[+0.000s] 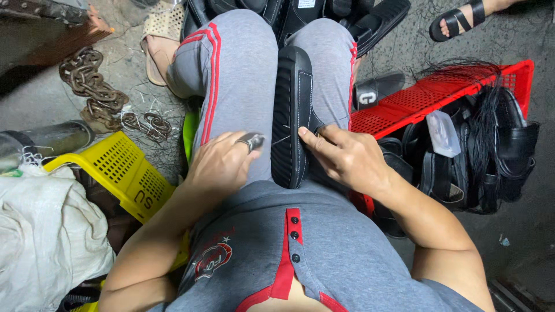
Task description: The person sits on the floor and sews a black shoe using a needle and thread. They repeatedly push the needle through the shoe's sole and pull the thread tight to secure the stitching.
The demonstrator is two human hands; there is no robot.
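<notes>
Right hand fingers pinching black shoe on lap, left hand fingers curled around small tool

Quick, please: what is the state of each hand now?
Left hand: closed on a small metal tool.
Right hand: holding the black shoe on the lap.
</notes>
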